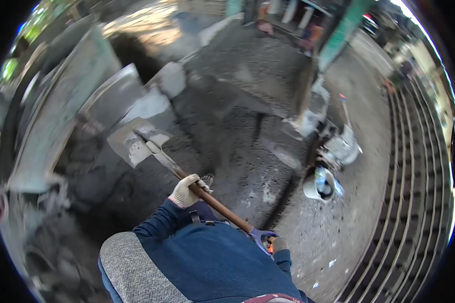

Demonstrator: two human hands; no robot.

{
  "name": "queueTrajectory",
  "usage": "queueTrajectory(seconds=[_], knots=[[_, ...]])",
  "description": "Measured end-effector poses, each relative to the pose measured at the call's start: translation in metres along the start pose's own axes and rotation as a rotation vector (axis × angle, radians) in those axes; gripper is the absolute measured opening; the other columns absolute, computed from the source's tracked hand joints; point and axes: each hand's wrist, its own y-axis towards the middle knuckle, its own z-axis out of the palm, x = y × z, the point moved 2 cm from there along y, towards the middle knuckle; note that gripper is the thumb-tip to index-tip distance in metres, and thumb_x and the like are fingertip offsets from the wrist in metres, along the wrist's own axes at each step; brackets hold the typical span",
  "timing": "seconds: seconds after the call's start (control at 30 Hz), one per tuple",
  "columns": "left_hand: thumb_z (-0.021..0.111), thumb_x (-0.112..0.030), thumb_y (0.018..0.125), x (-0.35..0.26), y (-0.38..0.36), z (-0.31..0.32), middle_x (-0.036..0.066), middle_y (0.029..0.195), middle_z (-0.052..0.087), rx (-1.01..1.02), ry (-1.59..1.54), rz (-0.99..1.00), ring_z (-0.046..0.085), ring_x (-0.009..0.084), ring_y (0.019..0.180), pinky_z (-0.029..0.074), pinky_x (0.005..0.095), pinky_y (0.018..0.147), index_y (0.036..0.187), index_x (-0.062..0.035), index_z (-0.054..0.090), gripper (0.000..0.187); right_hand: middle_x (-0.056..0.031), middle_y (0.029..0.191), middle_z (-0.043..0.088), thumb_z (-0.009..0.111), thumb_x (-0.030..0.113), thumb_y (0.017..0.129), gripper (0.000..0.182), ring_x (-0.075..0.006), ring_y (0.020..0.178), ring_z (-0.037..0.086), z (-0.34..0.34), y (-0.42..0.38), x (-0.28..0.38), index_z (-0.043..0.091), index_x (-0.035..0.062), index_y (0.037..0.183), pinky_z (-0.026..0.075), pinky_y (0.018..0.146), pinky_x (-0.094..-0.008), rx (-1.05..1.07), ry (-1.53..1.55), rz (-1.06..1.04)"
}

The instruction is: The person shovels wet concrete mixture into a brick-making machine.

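Both my hands are on a shovel with a wide metal blade, a brown shaft and a purple-grey end grip. My left hand, in a pale knitted glove, is wrapped round the shaft near its lower part. Close to my right side, my right hand, gloved too, is closed at the end grip, partly hidden by it. The shovel blade points up and left, over dark ground and beside pale slabs, with some light grey residue on its face.
Dark gritty ground spreads ahead of me. To the right stand a white bucket with something bluish in it and a pale ribbed container. A long board leans at the left. Ridged slats line the far right, and a green post rises behind.
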Motion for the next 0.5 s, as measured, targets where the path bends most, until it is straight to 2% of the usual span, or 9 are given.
queueTrajectory(seconds=[0.03, 0.13, 0.2, 0.23, 0.27, 0.33, 0.37, 0.47, 0.5], knots=[[0.065, -0.018, 0.094, -0.002, -0.024, -0.019, 0.01, 0.081, 0.063, -0.055, -0.032, 0.077, 0.063, 0.0325, 0.085, 0.051, 0.0577, 0.092, 0.087, -0.0088, 0.062, 0.012, -0.0106, 0.081, 0.069, 0.074, 0.021, 0.084, 0.029, -0.0215, 0.063, 0.066, -0.001, -0.008, 0.02, 0.071, -0.0003, 0.102, 0.054, 0.052, -0.0381, 0.072, 0.256, 0.161], [0.063, -0.019, 0.096, -0.012, -0.082, -0.054, 0.011, 0.075, 0.06, -0.234, -0.108, 0.339, 0.063, 0.0319, 0.074, 0.055, 0.0551, 0.081, 0.086, -0.0071, 0.056, 0.017, -0.0132, 0.092, 0.071, 0.074, 0.024, 0.084, 0.03, -0.0237, 0.068, 0.067, 0.003, -0.046, 0.111, 0.071, 0.0027, 0.106, 0.055, 0.058, -0.0392, -0.145, 0.123, -0.361], [0.063, -0.02, 0.097, -0.025, -0.095, -0.084, 0.011, 0.073, 0.06, -0.375, -0.145, 0.495, 0.062, 0.0309, 0.069, 0.057, 0.0537, 0.074, 0.087, -0.007, 0.055, 0.018, -0.0145, 0.098, 0.071, 0.076, 0.022, 0.083, 0.027, -0.0256, 0.072, 0.068, -0.003, -0.062, 0.162, 0.07, 0.0052, 0.103, 0.055, 0.063, -0.0393, -0.101, -0.115, -0.928], [0.063, -0.022, 0.097, -0.037, -0.099, -0.095, 0.011, 0.071, 0.058, -0.492, -0.207, 0.546, 0.06, 0.0293, 0.062, 0.058, 0.0502, 0.065, 0.088, -0.007, 0.055, 0.019, -0.0146, 0.098, 0.071, 0.078, 0.022, 0.082, 0.026, -0.0264, 0.073, 0.068, -0.003, -0.07, 0.181, 0.069, 0.006, 0.101, 0.055, 0.066, -0.0393, -0.047, -0.162, -1.075], [0.065, -0.024, 0.096, -0.048, -0.102, -0.107, 0.011, 0.07, 0.057, -0.566, -0.185, 0.602, 0.06, 0.0287, 0.061, 0.058, 0.0489, 0.063, 0.09, -0.0068, 0.054, 0.021, -0.0148, 0.098, 0.071, 0.079, 0.021, 0.081, 0.025, -0.0272, 0.074, 0.068, -0.003, -0.077, 0.2, 0.069, 0.0067, 0.099, 0.055, 0.068, -0.0393, 0.012, -0.202, -1.221], [0.067, -0.028, 0.094, -0.063, -0.111, -0.128, 0.011, 0.07, 0.056, -0.756, -0.134, 0.602, 0.06, 0.0287, 0.061, 0.057, 0.0479, 0.062, 0.09, -0.0067, 0.054, 0.025, -0.0142, 0.092, 0.071, 0.081, 0.021, 0.08, 0.024, -0.0286, 0.074, 0.068, 0.006, -0.091, 0.223, 0.067, 0.0073, 0.093, 0.055, 0.071, -0.0392, 0.188, -0.174, -1.215], [0.068, -0.03, 0.093, -0.063, -0.112, -0.134, 0.011, 0.069, 0.056, -0.765, -0.093, 0.63, 0.059, 0.0288, 0.059, 0.057, 0.0472, 0.061, 0.088, -0.007, 0.053, 0.028, -0.0084, 0.084, 0.069, 0.078, 0.018, 0.083, 0.017, -0.0279, 0.073, 0.068, 0.011, -0.091, 0.21, 0.064, 0.0079, 0.087, 0.055, 0.069, -0.0384, 0.147, -0.217, -0.965], [0.07, -0.031, 0.092, -0.055, -0.117, -0.129, 0.011, 0.066, 0.054, -0.542, -0.292, 0.702, 0.059, 0.0306, 0.058, 0.056, 0.051, 0.061, 0.088, -0.0083, 0.053, 0.029, -0.0058, 0.079, 0.068, 0.073, 0.018, 0.088, 0.011, -0.0276, 0.071, 0.068, 0.033, -0.1, 0.221, 0.065, 0.0102, 0.088, 0.055, 0.068, -0.0394, 0.11, 0.05, -0.635], [0.068, -0.033, 0.092, -0.05, -0.116, -0.124, 0.01, 0.064, 0.053, -0.451, -0.452, 0.658, 0.059, 0.0311, 0.057, 0.056, 0.0526, 0.061, 0.085, -0.0096, 0.052, 0.029, -0.0058, 0.079, 0.068, 0.073, 0.018, 0.088, 0.011, -0.0276, 0.071, 0.068, 0.048, -0.096, 0.232, 0.065, 0.0102, 0.088, 0.055, 0.068, -0.0394, 0.117, 0.05, -0.645]])
